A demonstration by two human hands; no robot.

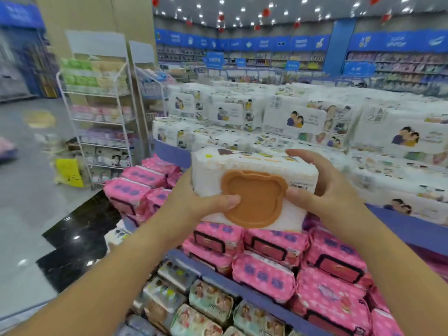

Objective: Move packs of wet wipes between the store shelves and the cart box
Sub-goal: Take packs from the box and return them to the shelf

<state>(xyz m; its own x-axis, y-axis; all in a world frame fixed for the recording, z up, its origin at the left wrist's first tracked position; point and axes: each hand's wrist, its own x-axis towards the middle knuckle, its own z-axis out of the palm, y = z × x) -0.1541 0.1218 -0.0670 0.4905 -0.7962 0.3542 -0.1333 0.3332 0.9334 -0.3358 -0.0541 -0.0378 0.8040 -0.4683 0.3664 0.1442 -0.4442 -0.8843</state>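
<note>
Fingers (300, 155) closed on both sides: my left hand (191, 202) and right hand (324, 190) grip the white wipes pack (242, 166) by its ends, above the pink packs (266, 275) on the shelf (257, 298). Judged step: carrying. Cart box unseen; the next move needs a destination located.

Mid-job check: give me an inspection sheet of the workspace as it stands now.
Surface: blue tiered shelf, stocked with packs.
Job's things: white wipes pack with brown bear-shaped lid, held above pink packs; cart box not in view.
Clutter: yellow item on the floor, unclear what.
Hands: left hand and right hand grip the white wipes pack at its ends.
Cables: nothing seen.
Surroundings: wire rack to the left, large white packs behind.
</note>
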